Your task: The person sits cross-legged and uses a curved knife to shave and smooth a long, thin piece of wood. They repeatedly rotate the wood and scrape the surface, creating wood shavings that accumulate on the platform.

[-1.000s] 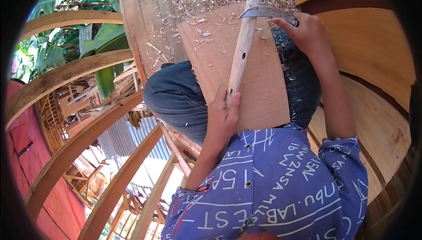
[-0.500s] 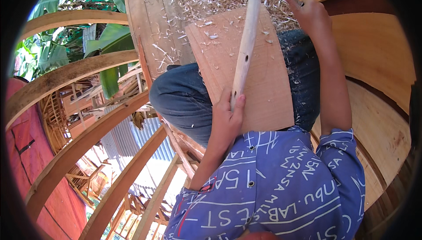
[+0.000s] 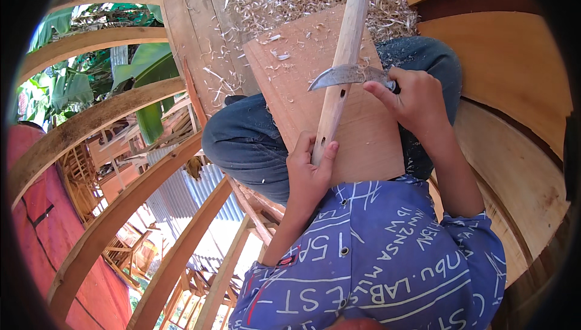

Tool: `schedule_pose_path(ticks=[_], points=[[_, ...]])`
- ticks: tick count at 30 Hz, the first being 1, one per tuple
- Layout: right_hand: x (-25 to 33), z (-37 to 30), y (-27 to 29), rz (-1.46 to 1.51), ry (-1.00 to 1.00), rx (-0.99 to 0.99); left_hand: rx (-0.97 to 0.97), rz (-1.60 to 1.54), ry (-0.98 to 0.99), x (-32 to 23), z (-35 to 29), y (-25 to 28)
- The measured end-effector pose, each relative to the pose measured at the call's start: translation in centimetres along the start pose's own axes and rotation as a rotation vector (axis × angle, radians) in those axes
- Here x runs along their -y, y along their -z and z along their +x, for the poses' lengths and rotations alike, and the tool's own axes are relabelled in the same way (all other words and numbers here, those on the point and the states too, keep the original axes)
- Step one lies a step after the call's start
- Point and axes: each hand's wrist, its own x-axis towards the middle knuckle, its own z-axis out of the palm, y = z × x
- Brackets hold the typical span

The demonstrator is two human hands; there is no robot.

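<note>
The wooden stick (image 3: 334, 105) slants over the board (image 3: 369, 148), far end leaning right; the curved knife (image 3: 346, 74) crosses it, hiding a strip. The left hand (image 3: 310, 166) is curled closed around its near end, the right hand (image 3: 417, 100) closed around the knife's handle. Legs (image 3: 242, 142) flank the board, shavings (image 3: 260, 3) litter the far side, wooden bars (image 3: 130, 203) rise left.

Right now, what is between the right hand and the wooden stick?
In the head view, the curved knife lies there: the right hand grips it, and its blade crosses the wooden stick.
</note>
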Motion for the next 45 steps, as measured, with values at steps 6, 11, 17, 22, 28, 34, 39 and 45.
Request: schedule_pose_path(ticks=[6,11,17,22,28,34,39,45], points=[[-2.3,0.8,-0.8,-0.131,-0.002,-0.040,0.002,0.073,0.001,-0.6,0.2,-0.4],[-2.4,2.8,-0.4,-0.255,0.051,-0.044,0.000,0.069,0.015,-1.0,0.2,-0.3],[-5.4,6.0,0.1,-0.206,-0.060,-0.110,0.072,0.132,0.065,-1.6,-0.1,0.1],[-4.8,8.0,0.6,-0.323,-0.068,-0.256,-0.039,0.038,-0.069,-0.6,0.2,-0.5],[-8.2,12.0,4.2,0.012,-0.286,-0.254,0.089,0.043,-0.063,-0.1,-1.3,0.5],[-1.3,6.9,0.8,0.359,-0.153,-0.182,0.165,-0.266,0.043,1.4,-0.4,1.3],[-0.9,2.4,-0.9,0.427,-0.022,-0.157,0.231,-0.434,0.078,0.1,-0.3,1.9],[0.2,1.5,-1.3,0.166,0.199,-0.197,0.238,-0.428,0.060,0.6,-0.1,1.8]])
